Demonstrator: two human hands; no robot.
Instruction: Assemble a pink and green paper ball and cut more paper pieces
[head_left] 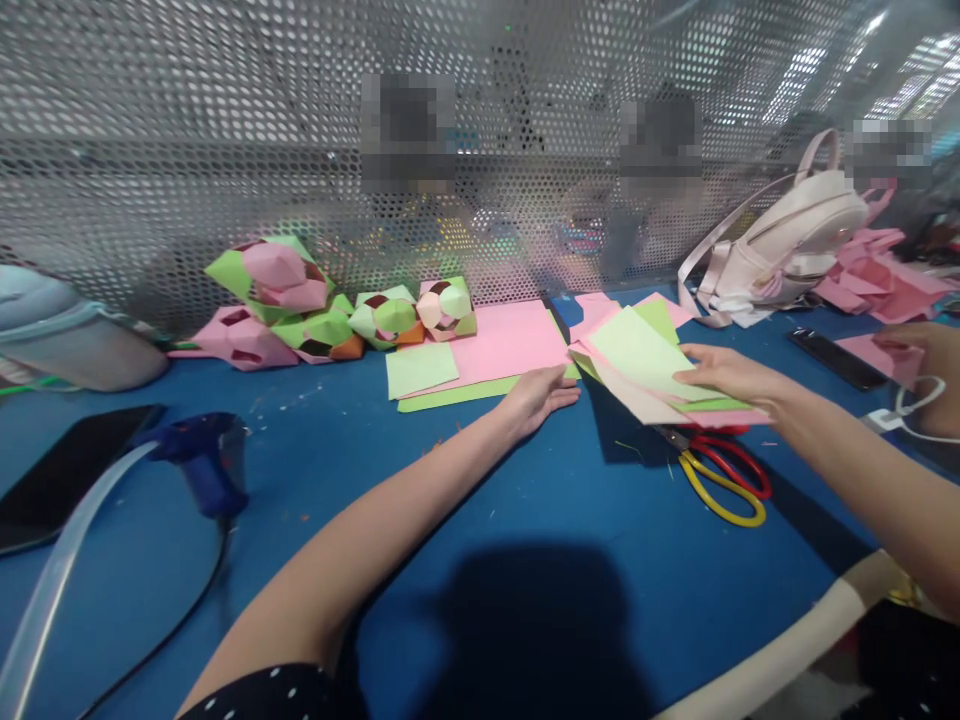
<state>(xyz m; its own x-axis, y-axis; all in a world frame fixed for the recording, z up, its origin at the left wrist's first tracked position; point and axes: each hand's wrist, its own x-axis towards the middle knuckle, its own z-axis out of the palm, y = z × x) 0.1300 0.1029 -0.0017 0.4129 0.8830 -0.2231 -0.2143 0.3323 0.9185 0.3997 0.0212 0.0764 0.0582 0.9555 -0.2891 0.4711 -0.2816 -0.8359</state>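
Observation:
My right hand [724,375] is closed on a fanned stack of pink and green paper sheets [637,360], held above the table. Beneath and in front of the stack lie scissors [724,480] with red and yellow handles. My left hand [541,397] has its fingers spread, palm toward the right, and holds nothing. It rests beside the near edge of a large pink sheet [510,340], which lies over a green one [450,398]. A small pale green sheet [420,370] sits on their left end.
Folded pink and green paper shapes [277,280] line the mesh panel [225,150]. At left are a glue gun [206,460], a black tablet [71,470] and a grey container [97,345]. A backpack [806,230], a phone [836,358] and another person's hand [934,370] are at right.

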